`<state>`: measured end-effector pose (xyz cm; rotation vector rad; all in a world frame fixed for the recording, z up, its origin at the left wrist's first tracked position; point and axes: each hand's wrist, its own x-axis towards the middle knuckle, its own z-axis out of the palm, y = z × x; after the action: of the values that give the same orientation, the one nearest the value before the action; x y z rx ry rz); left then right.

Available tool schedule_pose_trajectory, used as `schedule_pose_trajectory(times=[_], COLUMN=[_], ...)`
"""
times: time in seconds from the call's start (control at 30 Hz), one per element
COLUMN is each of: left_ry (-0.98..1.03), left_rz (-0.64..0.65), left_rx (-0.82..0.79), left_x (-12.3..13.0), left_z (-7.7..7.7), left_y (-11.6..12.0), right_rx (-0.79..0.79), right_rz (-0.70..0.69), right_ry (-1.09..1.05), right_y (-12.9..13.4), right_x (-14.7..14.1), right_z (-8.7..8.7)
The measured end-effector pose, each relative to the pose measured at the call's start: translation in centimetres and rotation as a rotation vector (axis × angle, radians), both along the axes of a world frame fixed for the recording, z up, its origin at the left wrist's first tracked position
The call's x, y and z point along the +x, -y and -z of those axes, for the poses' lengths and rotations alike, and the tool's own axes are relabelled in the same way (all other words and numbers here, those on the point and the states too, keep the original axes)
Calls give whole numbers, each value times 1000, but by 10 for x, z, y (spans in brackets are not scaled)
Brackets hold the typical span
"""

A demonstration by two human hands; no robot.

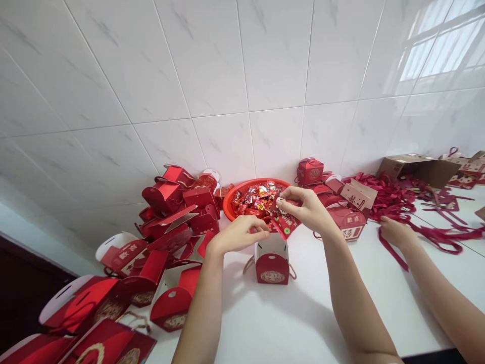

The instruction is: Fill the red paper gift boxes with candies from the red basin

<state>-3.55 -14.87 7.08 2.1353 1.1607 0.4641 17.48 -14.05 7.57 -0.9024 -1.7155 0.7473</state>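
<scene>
My right hand (308,207) pinches a red printed candy packet (286,222) by its upper part, tilted above a small red gift box (272,268). The box stands upright with its top open, a pale inside and a rope handle at each side. My left hand (242,232) is at the box's upper left rim, fingers stretched out and holding nothing; whether it touches the rim I cannot tell. Just behind both hands lies a round red plastic basket (227,205) with many small wrapped sweets (252,199), partly hidden by my hands.
Many red gift boxes (176,298) crowd the left side. More boxes (346,217) stand right of the basket. Another person's hand (396,232) touches dark red ribbon (420,230) at the right. A cardboard box (413,167) lies by the tiled wall (276,131).
</scene>
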Motion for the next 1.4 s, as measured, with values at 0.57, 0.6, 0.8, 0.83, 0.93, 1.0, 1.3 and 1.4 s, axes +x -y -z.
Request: schedule_pose_trajectory(times=[0.57,0.6,0.8,0.83,0.93,1.0,1.3,1.4], left_ry=[-153,-183,-313,-315,-296,-269,-289,-274], left_rz=[-1,-9,-44,-50,-20,12,15,24], left_rx=[-115,-123,-140,-149,-157,-140,-92,-46], left_x=[-14,-14,-15,-15,-15,-16,-20,-18], left_z=[26,26,23,23,25,26,25,21], left_y=[-8,-7,-5,-5,-6,-6,-5,-4], right_rx=[38,38,38,31,24,54,32,-70], right_rz=[-63,-68,-110,-121,-125,-90,-124,-124], right_ry=[377,403,444,446,465,470,462,573], right_y=[2,2,6,7,9,10,19,22], right_x=[-18,-19,-24,-25,-26,-24,19,25], right_z=[9,10,11,10,9,7,1,14])
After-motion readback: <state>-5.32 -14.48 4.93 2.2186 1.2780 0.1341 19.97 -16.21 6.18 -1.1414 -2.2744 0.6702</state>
